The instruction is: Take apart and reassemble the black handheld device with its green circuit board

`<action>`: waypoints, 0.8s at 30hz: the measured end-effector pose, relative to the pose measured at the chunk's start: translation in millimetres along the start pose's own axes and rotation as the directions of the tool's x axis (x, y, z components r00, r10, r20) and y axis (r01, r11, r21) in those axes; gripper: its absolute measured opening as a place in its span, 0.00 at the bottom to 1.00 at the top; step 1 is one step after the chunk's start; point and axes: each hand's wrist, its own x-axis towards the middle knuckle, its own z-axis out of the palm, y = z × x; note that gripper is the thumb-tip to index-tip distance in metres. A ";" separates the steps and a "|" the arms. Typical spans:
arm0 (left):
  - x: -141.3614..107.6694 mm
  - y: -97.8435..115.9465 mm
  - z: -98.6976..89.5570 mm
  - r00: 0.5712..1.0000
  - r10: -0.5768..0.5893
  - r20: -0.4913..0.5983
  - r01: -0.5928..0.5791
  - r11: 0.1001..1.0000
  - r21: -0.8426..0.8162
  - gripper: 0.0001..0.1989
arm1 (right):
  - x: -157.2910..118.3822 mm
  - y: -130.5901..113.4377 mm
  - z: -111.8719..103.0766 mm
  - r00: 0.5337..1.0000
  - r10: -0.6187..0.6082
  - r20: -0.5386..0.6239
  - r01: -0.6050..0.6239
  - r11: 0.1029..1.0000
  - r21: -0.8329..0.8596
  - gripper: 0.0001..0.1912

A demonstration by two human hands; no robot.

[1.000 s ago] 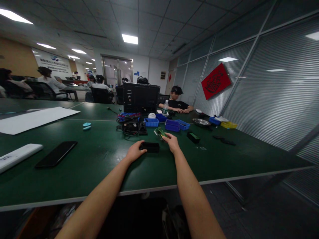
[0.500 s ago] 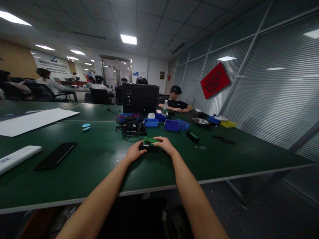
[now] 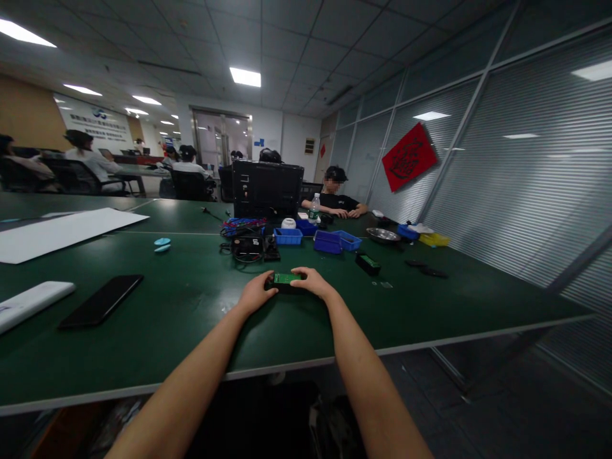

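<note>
A small black plastic case (image 3: 288, 289) rests on the green table in front of me, with a green circuit board (image 3: 285, 278) lying level in its top. My left hand (image 3: 257, 293) is closed around the case's left end. Over at the right end, my right hand (image 3: 313, 283) grips the board, its thumb on the near side and its fingers on the far side. The fingers partly cover both ends of the board. To the right stands a second black case (image 3: 367, 262) with a green board in it.
Behind the case sit a black power adapter (image 3: 247, 245) with cables, blue bins (image 3: 287, 236) and a monitor (image 3: 266, 189). A black phone (image 3: 101, 301) and a white bar (image 3: 36, 306) lie at left. A metal dish (image 3: 383, 236) stands at right; a person (image 3: 337, 194) sits beyond.
The circuit board, tilted and raised above the case before, now lies flat in it. My right hand has come down slightly with it; my left hand stays at the case.
</note>
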 end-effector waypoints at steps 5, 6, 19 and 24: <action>1.8 -3.8 2.2 0.999 0.031 -0.019 -0.030 0.999 0.026 0.29 | 1.2 3.1 3.5 0.999 0.020 0.041 -0.016 0.993 -0.115 0.29; 2.1 -4.7 2.7 0.999 0.031 -0.021 -0.031 0.999 0.026 0.29 | 2.1 4.6 4.2 0.999 0.014 0.041 -0.007 0.989 -0.151 0.28; 2.7 -10.8 4.0 1.000 0.030 0.005 -0.030 0.999 -0.024 0.25 | 0.9 43.0 -33.7 0.690 0.439 -0.575 -0.636 0.747 -0.192 0.30; 0.8 -6.6 1.3 1.000 0.008 0.013 -0.008 1.000 -0.027 0.25 | 2.6 47.8 -35.9 0.646 0.484 -0.591 -0.675 0.723 -0.146 0.26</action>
